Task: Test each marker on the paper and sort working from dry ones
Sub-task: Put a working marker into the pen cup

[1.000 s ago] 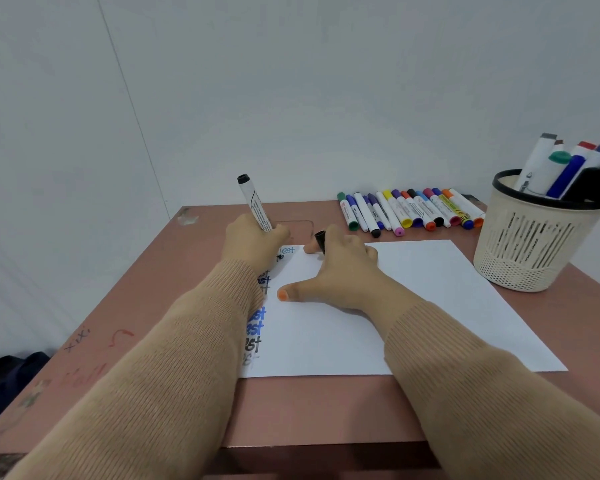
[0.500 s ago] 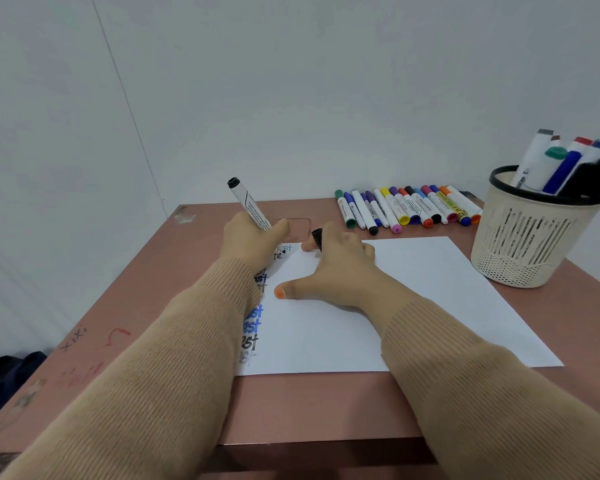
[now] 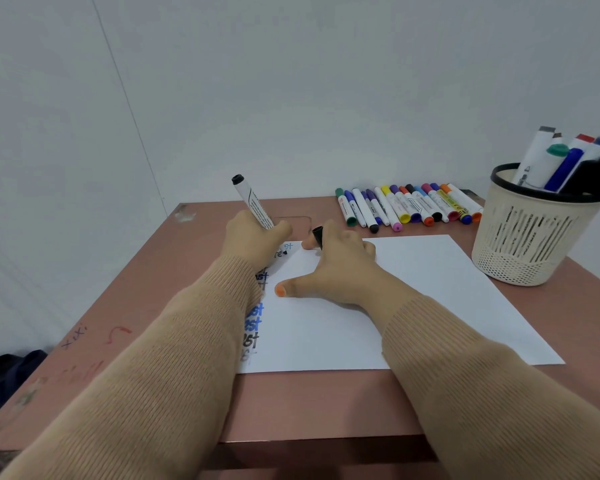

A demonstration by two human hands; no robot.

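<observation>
paper (image 3: pixel 430 292) beneath hands (image 3: pixel 253 241) (image 3: pixel 340 268); marker (image 3: pixel 252 202) aslant, cap (image 3: pixel 317 233)

A dusty pink-brown surface (image 3: pixel 146 306) is seen, marked near its left edge with red and dark scribbles (image 3: pixel 118 334). The paper (image 3: pixel 413 289) is white, lettered down its left side in blue and black writing (image 3: pixel 253 320). The held marker (image 3: pixel 253 204) is white-barrelled with black print and a black end; the cap (image 3: pixel 317 233) is black. The sleeves (image 3: pixel 174 358) are knitted in ribbed tan, and the thumbnail (image 3: pixel 280 290) is painted orange. The row of markers (image 3: pixel 406 206) is capped in green, blue, purple, yellow, orange, black and pink. The basket (image 3: pixel 523 237) is cream, slotted and perforated, with a black rim (image 3: pixel 548 196).
</observation>
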